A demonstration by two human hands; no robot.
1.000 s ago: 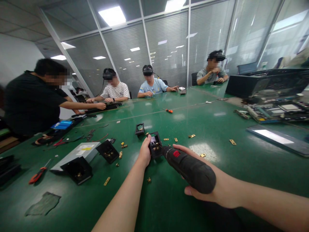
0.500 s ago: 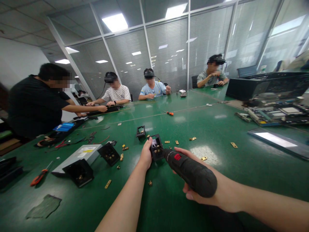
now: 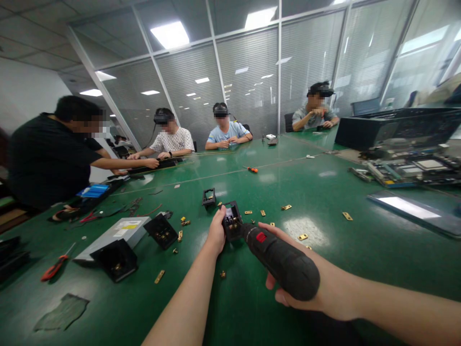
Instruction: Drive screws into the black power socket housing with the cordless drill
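Note:
My left hand (image 3: 216, 231) is closed on the left side of a black plastic socket housing (image 3: 232, 234), tilted so its open face shows brass parts inside. My right hand (image 3: 306, 269) grips a black cordless drill (image 3: 283, 262) with a red switch on top. The drill's nose points into the housing; whether its bit touches a screw I cannot tell. Brass strips (image 3: 303, 237) lie on the green table beyond my right hand. To the left sit two similar black housings (image 3: 161, 230) with brass pieces in them, and an empty black frame (image 3: 208, 197) stands behind the held one.
A grey metal drive (image 3: 111, 238) and an orange screwdriver (image 3: 55, 269) lie at left on the green table (image 3: 173, 307). Circuit boards (image 3: 414, 168), a dark flat panel (image 3: 414, 211) and a black case (image 3: 360, 130) are at right. Several people sit or stand around the table.
The drill has shifted slightly left and its nose sits a little apart from the housing's edge. My left hand still holds the housing. Across the table, a person's raised hand has come down.

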